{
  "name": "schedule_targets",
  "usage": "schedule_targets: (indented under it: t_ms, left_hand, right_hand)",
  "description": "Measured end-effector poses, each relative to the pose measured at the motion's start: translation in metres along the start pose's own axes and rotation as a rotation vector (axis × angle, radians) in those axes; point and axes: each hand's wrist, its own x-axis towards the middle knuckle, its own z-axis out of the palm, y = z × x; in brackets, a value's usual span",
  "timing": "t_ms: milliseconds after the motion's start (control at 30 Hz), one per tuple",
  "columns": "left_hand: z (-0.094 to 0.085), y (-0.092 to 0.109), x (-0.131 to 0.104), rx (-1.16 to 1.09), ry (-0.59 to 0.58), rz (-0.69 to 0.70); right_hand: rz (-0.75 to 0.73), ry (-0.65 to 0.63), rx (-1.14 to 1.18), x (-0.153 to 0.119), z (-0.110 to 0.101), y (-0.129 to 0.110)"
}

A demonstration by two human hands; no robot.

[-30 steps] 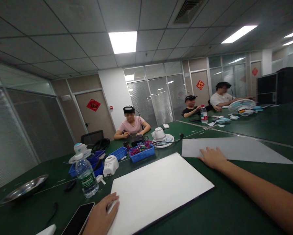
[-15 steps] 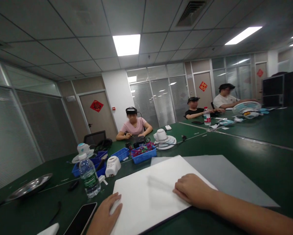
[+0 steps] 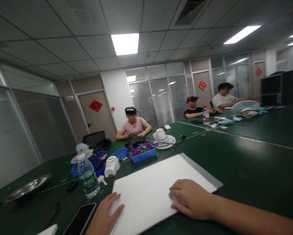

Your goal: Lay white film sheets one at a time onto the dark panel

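A white board or sheet (image 3: 146, 192) lies flat on the green table, tilted slightly across my front. Beneath its right side, a narrow strip of a grey sheet (image 3: 202, 170) shows. My left hand (image 3: 107, 210) rests on the left edge of the white sheet, thumb and fingers apart. On the right part of the same sheet lies my right hand (image 3: 191, 199), palm down, its fingers slightly bent and apart from the thumb. Neither hand grips anything visible.
A phone (image 3: 80, 219) and a water bottle (image 3: 88, 178) stand left of the sheet. Beyond are a white housing (image 3: 112, 165), a blue basket of wires (image 3: 143, 156) and a fan part (image 3: 164, 140). A metal tray (image 3: 27, 188) is far left. Three people sit across the table.
The grey sheet has slid left beneath the white one, so much less of it shows. My right hand has shifted slightly down and left, its fingers now more spread.
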Motion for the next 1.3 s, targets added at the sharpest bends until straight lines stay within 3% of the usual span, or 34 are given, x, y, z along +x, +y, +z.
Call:
schedule_targets:
  t_ms: [200,500,667,900,1033,1133,1300]
  left_hand:
    - [0.002,-0.006,0.003,-0.029,0.065,0.022]
    - [0.001,-0.007,0.001,-0.007,0.022,0.026]
    - [0.004,-0.004,0.0,0.045,-0.085,0.021]
    - [-0.003,0.002,-0.001,-0.068,-0.074,-0.015]
    - [-0.009,-0.002,0.003,-0.291,-0.027,-0.047]
    - [-0.011,-0.011,0.008,-0.41,0.026,-0.033]
    - [-0.015,-0.009,0.007,-0.438,-0.015,0.009]
  right_hand:
    - [-0.082,-0.107,0.277,-0.007,-0.001,-0.009]
    - [0.044,-0.185,0.258,-0.004,-0.004,0.001]
    - [-0.093,-0.036,0.136,-0.003,0.001,0.006]
    - [-0.69,0.251,-0.328,-0.002,0.005,0.0]
    - [-0.962,0.541,-0.477,0.0,0.001,0.007]
    - [-1.039,0.674,-0.469,0.001,-0.006,0.017]
    - [-1.005,0.634,-0.517,-0.003,-0.017,0.035]
